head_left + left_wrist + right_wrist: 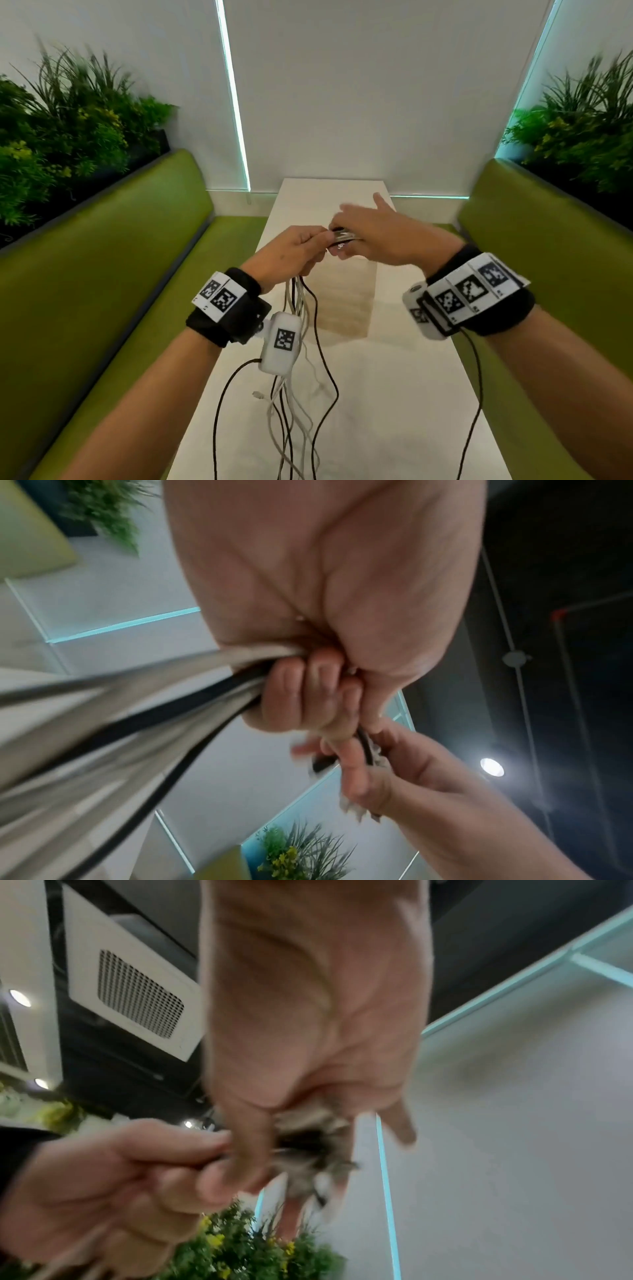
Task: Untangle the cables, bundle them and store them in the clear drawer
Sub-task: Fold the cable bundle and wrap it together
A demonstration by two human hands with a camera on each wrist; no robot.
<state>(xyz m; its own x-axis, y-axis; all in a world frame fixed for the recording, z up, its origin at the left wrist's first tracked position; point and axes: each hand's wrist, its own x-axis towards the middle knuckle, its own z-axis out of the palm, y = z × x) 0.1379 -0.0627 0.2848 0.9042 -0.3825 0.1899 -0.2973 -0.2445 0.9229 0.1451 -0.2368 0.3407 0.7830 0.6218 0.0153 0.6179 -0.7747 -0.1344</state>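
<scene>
A bunch of grey, white and black cables point(301, 377) hangs from my left hand point(291, 251) down onto the white table point(394, 394). My left hand grips the bunch in a fist, seen close in the left wrist view as cables point(143, 715) running out from curled fingers point(301, 693). My right hand point(373, 233) meets it above the table and pinches the cable ends point(339, 236); its thumb point(250, 1145) and a finger close on the blurred ends point(308, 1150), while its other fingers stick out. A clear drawer point(346, 294) stands on the table below both hands.
Green benches point(130, 274) run along both sides of the narrow table. Planters with green foliage point(68, 130) sit behind each bench back. A white blind wall closes the far end. Black wrist-camera leads trail over the table front.
</scene>
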